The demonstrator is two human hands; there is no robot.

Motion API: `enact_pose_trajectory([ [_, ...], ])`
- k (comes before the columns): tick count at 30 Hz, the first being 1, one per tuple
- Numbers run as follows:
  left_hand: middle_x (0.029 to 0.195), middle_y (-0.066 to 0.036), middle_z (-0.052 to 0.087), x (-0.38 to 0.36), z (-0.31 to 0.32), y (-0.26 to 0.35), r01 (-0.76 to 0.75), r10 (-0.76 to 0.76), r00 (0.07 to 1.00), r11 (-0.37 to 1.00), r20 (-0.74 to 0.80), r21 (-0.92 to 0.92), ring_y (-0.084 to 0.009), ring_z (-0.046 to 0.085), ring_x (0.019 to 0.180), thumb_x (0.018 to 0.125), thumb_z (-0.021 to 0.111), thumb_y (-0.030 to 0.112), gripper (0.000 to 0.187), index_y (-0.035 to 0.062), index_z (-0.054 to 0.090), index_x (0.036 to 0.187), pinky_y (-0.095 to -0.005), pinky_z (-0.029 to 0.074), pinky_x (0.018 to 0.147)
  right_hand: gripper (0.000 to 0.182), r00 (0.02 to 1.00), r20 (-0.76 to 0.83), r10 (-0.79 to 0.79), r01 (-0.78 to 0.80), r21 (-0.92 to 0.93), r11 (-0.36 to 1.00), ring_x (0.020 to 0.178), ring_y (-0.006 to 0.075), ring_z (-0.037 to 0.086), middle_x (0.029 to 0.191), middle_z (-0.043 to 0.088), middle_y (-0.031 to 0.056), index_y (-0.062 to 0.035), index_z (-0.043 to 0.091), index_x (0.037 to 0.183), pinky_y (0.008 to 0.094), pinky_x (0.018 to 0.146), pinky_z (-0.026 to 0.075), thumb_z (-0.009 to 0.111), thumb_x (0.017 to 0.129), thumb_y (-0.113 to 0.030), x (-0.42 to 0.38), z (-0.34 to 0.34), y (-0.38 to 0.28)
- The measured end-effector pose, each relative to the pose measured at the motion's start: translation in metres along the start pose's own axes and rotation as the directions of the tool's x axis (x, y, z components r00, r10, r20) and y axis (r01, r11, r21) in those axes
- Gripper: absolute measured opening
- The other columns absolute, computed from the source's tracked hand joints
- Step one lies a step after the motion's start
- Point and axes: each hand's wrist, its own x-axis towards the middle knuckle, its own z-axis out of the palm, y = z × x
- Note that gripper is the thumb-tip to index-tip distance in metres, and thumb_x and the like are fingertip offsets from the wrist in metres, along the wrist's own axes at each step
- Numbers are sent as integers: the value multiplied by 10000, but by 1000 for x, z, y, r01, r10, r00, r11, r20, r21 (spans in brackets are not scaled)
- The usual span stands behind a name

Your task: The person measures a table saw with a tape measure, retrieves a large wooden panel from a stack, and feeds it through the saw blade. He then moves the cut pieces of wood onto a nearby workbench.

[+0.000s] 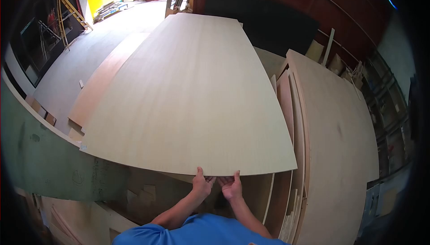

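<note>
Both hands grip the near edge of a large pale plywood sheet, side by side and almost touching: the left hand and the right hand each have a thumb lying on top of the edge, while the fingers curl underneath, clamped on the board. From the grip the sheet stretches far away and spreads wide to both sides, so it is held at the middle of one short edge only. The step in hand looks like lifting or sliding this top sheet along a reddish sheet beneath it. Any further move would call for keeping the far end from sagging or swinging, since the hold is narrow against so broad a panel. Just right of the grip stand upright boards leaning in a stack; left of it is a green panel. The fingers under the edge are hidden, and what carries the sheet's far end cannot be made out.
</note>
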Motion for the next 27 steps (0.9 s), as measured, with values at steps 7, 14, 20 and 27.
enact_pose_trajectory([
  [7,1308,-147,577,-92,7,-58,209,-460,806,810,372,548,-273,565,1222,1056,462,403,501,-18,512,1325,-436,403,1117,270,981,-83,-176,167,-100,981,832,270,688,975,677,109,-45,592,1127,452,717,606,573,984,-273,-41,-41,-67],
  [14,1127,-168,668,-174,-54,238,-639,600,614,-4,513,769,-194,619,1052,1007,545,372,479,-28,601,1263,-353,490,936,367,887,-227,-402,378,-145,914,836,240,685,1010,673,106,-13,573,1212,361,611,555,561,952,-271,-83,-114,-198],
  [20,1326,-181,584,-146,-230,241,-399,431,884,492,182,774,-293,543,1239,987,510,571,712,-41,529,1350,-434,445,1026,398,845,-130,-518,501,-146,853,948,268,671,1086,655,141,45,564,1201,417,758,559,572,932,-248,-94,-182,-287],
  [27,1023,-122,700,-198,-133,75,-348,320,925,491,206,798,-187,678,896,1008,555,447,523,-56,636,1127,-334,543,782,649,749,-269,-606,622,-33,783,1170,318,588,1261,586,198,81,471,1327,437,1000,480,573,936,-427,-15,-276,-395],
])
